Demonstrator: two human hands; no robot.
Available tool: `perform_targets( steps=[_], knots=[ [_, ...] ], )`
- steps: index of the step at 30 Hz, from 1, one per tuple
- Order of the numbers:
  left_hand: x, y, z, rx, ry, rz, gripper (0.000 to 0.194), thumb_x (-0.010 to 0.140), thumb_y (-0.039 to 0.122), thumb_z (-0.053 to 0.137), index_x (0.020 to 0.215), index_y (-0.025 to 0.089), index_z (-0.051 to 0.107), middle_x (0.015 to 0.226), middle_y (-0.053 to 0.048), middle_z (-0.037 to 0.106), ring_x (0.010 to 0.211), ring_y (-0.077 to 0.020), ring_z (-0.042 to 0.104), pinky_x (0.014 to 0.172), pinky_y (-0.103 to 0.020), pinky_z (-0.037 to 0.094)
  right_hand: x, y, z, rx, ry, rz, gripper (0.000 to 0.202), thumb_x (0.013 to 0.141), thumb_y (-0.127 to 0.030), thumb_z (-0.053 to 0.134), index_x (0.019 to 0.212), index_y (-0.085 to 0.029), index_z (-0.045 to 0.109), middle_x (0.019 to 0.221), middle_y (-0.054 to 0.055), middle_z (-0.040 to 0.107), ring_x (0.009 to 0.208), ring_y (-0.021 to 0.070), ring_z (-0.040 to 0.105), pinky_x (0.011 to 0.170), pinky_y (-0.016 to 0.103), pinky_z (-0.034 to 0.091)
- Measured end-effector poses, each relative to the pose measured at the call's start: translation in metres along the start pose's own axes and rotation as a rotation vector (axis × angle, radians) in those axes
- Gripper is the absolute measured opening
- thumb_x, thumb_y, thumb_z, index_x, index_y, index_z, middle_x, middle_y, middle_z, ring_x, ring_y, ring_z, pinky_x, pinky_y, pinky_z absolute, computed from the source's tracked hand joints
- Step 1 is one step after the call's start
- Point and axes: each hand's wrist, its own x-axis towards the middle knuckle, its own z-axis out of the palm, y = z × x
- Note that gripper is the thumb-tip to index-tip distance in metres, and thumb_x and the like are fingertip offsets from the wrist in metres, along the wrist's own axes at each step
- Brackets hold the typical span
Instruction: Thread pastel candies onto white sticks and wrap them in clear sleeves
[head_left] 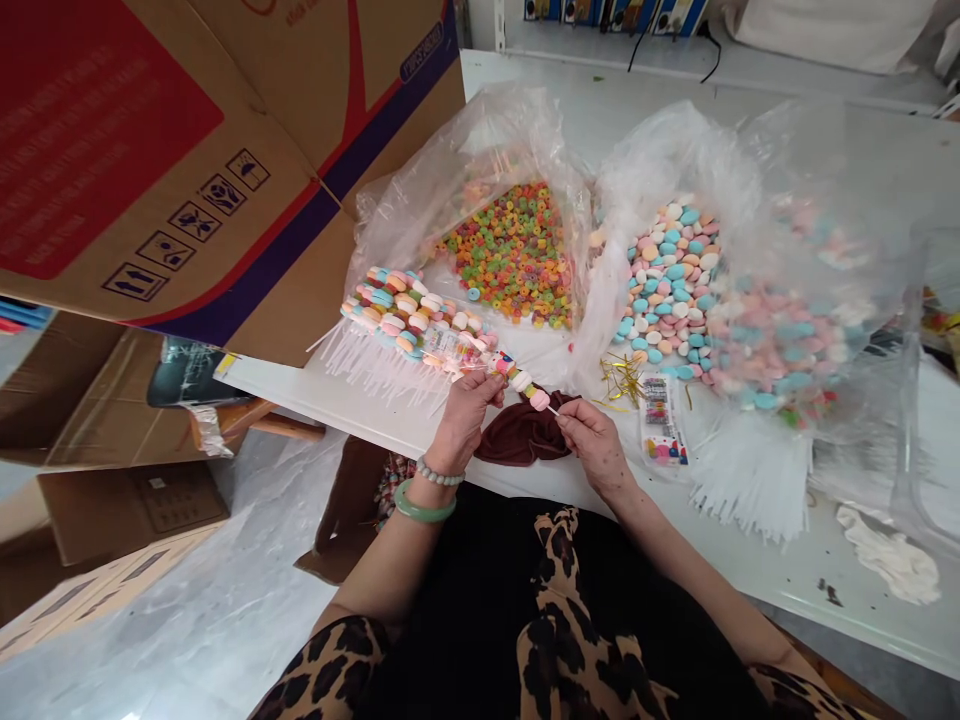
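Note:
Between my hands is a candy skewer [538, 399], pink and white sweets threaded on a white stick, with a printed clear wrapper at its upper end. My left hand [471, 408] pinches that wrapped end. The lower stick end is gripped by the fingertips of my right hand [598, 445]. Beyond my left hand lies a pile of finished candy skewers [405, 308], sticks toward me. A dark brown cloth [517, 435] lies beneath the skewer. To the right of my right hand are printed clear wrappers [664, 420] and gold twist ties [622, 378].
Plastic bags hold ring sweets [517, 255] and pastel button sweets [671, 270]. White sticks [754, 480] fan out at the right, near a crumpled white cloth [889, 550]. A large carton [292, 130] stands at the left. An open box [349, 520] is below the table edge.

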Motion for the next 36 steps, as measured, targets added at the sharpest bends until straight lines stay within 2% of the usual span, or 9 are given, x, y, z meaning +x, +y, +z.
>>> perform_targets(
  steps=[5,8,11,14,17,21,27,32,36],
  knots=[
    [-0.01,-0.004,0.007,-0.026,-0.03,-0.046,0.033,0.064,0.036,0.08,0.055,0.016,0.057,0.048,0.004,0.05,0.047,-0.006,0.041,0.05,-0.022,0.032,-0.005,0.002,0.0,-0.456,0.153,-0.246,0.017,0.084,-0.032,0.05,0.074,-0.022,0.058,0.06,-0.002,0.052,0.056,0.0142,0.046,0.06,0.028,0.036],
    [-0.009,-0.001,0.004,-0.134,-0.065,-0.141,0.03,0.061,0.035,0.084,0.064,0.015,0.062,0.054,0.003,0.054,0.048,-0.0061,0.044,0.051,-0.022,0.036,-0.007,0.001,0.002,-0.542,0.164,-0.317,0.018,0.087,-0.032,0.048,0.077,-0.023,0.059,0.061,-0.001,0.054,0.055,0.0145,0.047,0.059,0.028,0.037],
    [-0.004,0.008,-0.004,-0.227,-0.079,-0.168,0.033,0.061,0.03,0.086,0.085,0.017,0.067,0.076,-0.001,0.066,0.064,-0.0105,0.058,0.062,-0.025,0.047,-0.007,-0.003,0.003,-0.451,0.09,-0.285,0.017,0.087,-0.032,0.048,0.077,-0.024,0.058,0.061,-0.002,0.054,0.055,0.0142,0.048,0.058,0.027,0.038],
    [0.002,0.019,-0.012,-0.35,-0.182,-0.133,0.046,0.063,0.029,0.087,0.103,0.021,0.065,0.1,-0.004,0.069,0.091,-0.0177,0.066,0.082,-0.032,0.053,-0.006,-0.005,0.004,-0.318,0.013,-0.213,0.016,0.086,-0.034,0.05,0.075,-0.024,0.056,0.059,-0.003,0.05,0.054,0.0137,0.046,0.054,0.026,0.037],
    [0.004,0.023,-0.013,-0.388,-0.247,-0.106,0.039,0.067,0.035,0.084,0.098,0.017,0.067,0.096,-0.006,0.068,0.095,-0.0201,0.067,0.09,-0.035,0.052,-0.004,-0.005,0.004,-0.204,-0.005,-0.149,0.016,0.084,-0.035,0.053,0.073,-0.023,0.056,0.057,-0.004,0.046,0.052,0.0127,0.041,0.051,0.026,0.034],
    [0.001,0.017,-0.002,-0.362,-0.206,-0.069,0.036,0.067,0.036,0.085,0.09,0.014,0.069,0.09,-0.006,0.069,0.088,-0.0207,0.068,0.089,-0.037,0.052,-0.001,-0.003,0.007,-0.048,-0.023,-0.025,0.018,0.079,-0.038,0.057,0.072,-0.022,0.056,0.053,-0.006,0.043,0.048,0.0109,0.036,0.047,0.025,0.029],
    [-0.007,0.003,0.02,-0.383,-0.079,-0.003,0.034,0.066,0.038,0.084,0.084,0.014,0.068,0.082,-0.004,0.068,0.081,-0.0181,0.068,0.086,-0.037,0.053,-0.003,-0.002,0.016,0.104,-0.175,0.17,0.022,0.075,-0.042,0.062,0.074,-0.02,0.059,0.046,-0.008,0.04,0.043,0.0083,0.03,0.042,0.023,0.022],
    [-0.01,0.003,0.025,-0.296,-0.05,-0.024,0.034,0.067,0.039,0.082,0.084,0.014,0.067,0.073,-0.003,0.067,0.073,-0.0189,0.069,0.066,-0.029,0.051,-0.005,-0.006,0.021,0.206,-0.11,0.144,0.021,0.072,-0.04,0.064,0.073,-0.019,0.06,0.048,-0.008,0.04,0.045,0.0074,0.03,0.043,0.022,0.02],
    [-0.013,0.002,0.026,-0.304,-0.047,-0.078,0.038,0.068,0.039,0.08,0.093,0.014,0.065,0.082,-0.005,0.07,0.075,-0.0196,0.069,0.062,-0.029,0.05,-0.002,-0.006,0.023,0.24,-0.032,0.138,0.022,0.071,-0.041,0.064,0.073,-0.019,0.059,0.049,-0.008,0.038,0.045,0.0075,0.028,0.043,0.023,0.02]
  ],
)
